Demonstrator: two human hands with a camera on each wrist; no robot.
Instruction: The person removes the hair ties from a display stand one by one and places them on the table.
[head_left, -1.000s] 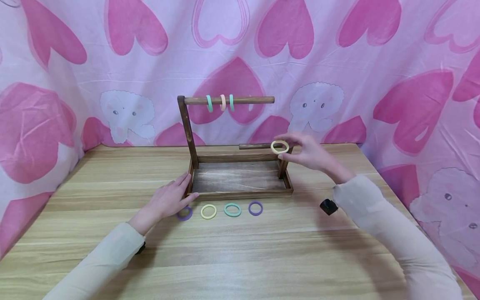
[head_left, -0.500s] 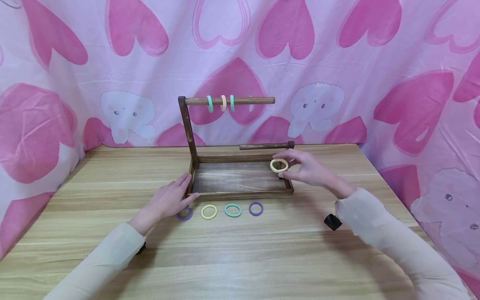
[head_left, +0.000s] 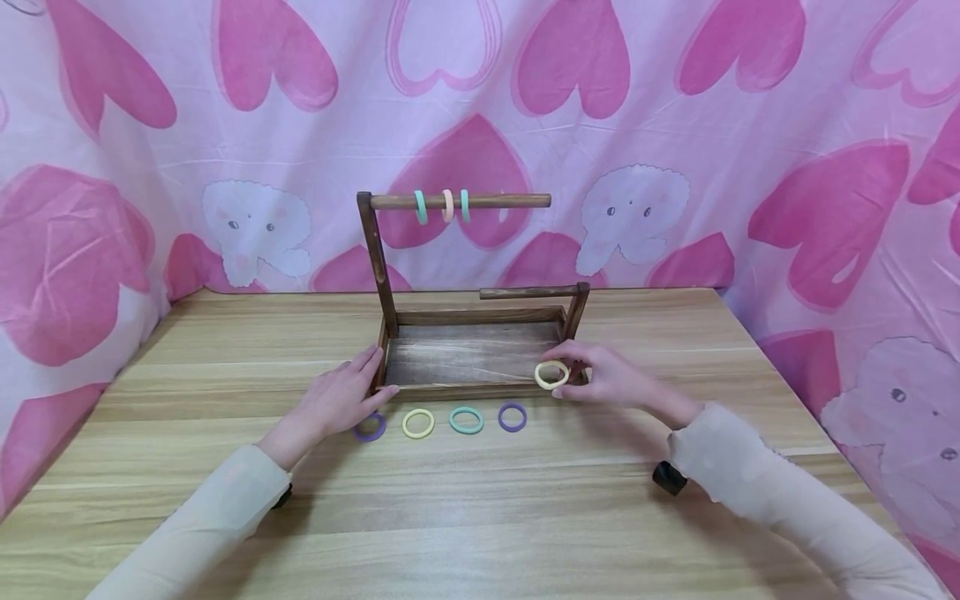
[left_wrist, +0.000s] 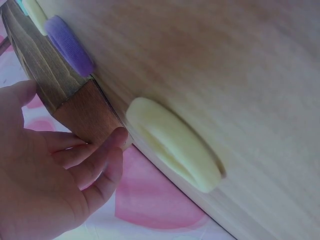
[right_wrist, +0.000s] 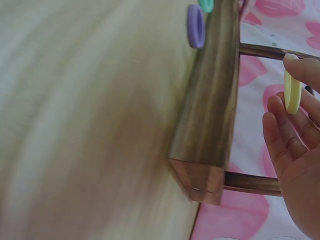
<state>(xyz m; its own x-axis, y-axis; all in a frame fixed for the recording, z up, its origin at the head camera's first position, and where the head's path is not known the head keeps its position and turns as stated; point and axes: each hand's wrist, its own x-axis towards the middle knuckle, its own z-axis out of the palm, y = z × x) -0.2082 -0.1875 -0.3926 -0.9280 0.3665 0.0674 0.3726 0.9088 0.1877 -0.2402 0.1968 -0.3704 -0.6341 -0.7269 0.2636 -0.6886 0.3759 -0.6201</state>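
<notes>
My right hand (head_left: 611,379) pinches a pale yellow hair tie (right_wrist: 292,92) between thumb and fingers, over the right front corner of a dark wooden rack (head_left: 480,389). My left hand (head_left: 337,396) rests against the rack's left end, fingers mostly extended. In front of the rack lie a purple hair tie (head_left: 370,427) partly under the left hand, a yellow one (head_left: 417,423), a green one (head_left: 467,420) and another purple one (head_left: 512,417). The left wrist view also shows a yellow hair tie (left_wrist: 175,145) on the table, near the left hand.
The rack's tall bar (head_left: 510,201) carries two green hair ties and a pink one (head_left: 447,206). Its lower bar (head_left: 528,292) stands at the right, free end pointing left. A heart-patterned curtain (head_left: 480,100) hangs behind the wooden table (head_left: 480,517).
My right hand has come down from beside the lower bar to the rack's front right corner, still pinching the yellow hair tie. The left hand has stayed put.
</notes>
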